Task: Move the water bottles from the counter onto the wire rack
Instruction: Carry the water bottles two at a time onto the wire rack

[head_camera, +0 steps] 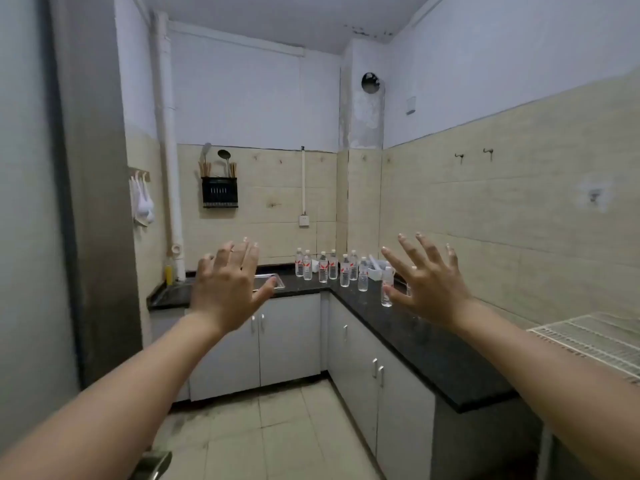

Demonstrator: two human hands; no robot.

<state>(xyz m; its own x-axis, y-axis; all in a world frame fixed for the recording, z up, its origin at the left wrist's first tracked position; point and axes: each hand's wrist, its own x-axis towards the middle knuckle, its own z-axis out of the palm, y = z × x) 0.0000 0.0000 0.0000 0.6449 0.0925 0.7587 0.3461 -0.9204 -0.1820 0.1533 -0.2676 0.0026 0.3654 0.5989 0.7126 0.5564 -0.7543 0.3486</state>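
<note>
Clear plastic water bottles (pixel 332 268) with red-and-white labels stand upright in a cluster on the black stone worktop (pixel 415 337), near its inner corner. One more clear bottle (pixel 387 287) stands apart, just beside the right hand (pixel 427 289). Both the left hand (pixel 227 289) and the right are raised, each grip spread apart and holding nothing. A white wire rack (pixel 595 337) sits at the worktop's near right end.

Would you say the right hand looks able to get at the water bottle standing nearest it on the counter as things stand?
Probably yes. The right hand is open and empty, and the nearest bottle stands upright at its thumb side, apart from the other bottles. Nothing on the dark counter blocks it, though depth is hard to judge.
</note>
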